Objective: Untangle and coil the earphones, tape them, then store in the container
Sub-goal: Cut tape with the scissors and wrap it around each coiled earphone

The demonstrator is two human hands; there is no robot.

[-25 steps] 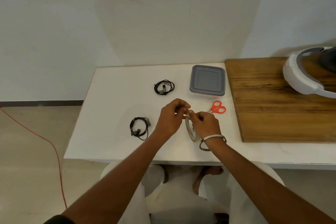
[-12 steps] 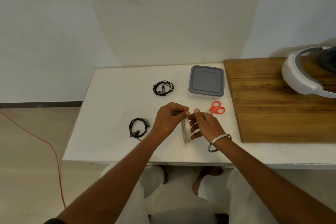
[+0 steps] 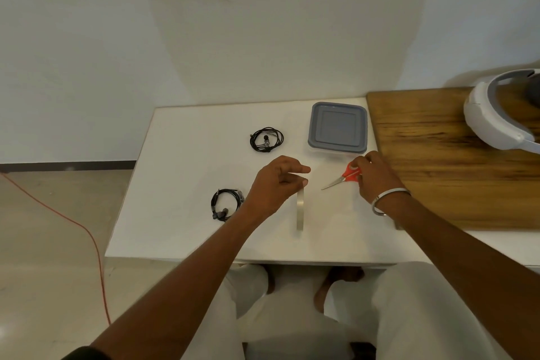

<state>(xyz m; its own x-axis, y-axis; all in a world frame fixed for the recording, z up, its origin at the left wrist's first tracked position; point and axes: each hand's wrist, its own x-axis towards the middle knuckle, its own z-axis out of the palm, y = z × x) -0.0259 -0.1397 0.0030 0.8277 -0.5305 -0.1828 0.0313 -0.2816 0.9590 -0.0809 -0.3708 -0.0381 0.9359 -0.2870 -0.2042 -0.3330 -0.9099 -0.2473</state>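
At the white table (image 3: 175, 213), you sit facing a pale wall, your legs in light trousers showing below the near edge. A wooden board (image 3: 444, 169) covers the table's right end, and a white headset (image 3: 493, 128) rests on the board's far right corner. Near the table's far edge, just left of the board, sits the container (image 3: 338, 127), its grey lid on. Your left hand (image 3: 274, 187) hovers over the middle of the table and pinches the top of the tape (image 3: 300, 210) between thumb and forefinger; the roll stands on edge, seen edge-on, its lower rim at or near the tabletop. Your right hand (image 3: 377, 175), a metal bangle (image 3: 390, 199) at the wrist, curls its fingers round the orange handles of the scissors (image 3: 342, 178), whose blades point left toward the tape. Two coiled black earphones lie apart on the table: the far earphones (image 3: 266, 140) left of the container, the near earphones (image 3: 225, 203) just beside your left wrist. An orange cable (image 3: 87, 231) trails across the floor at left.
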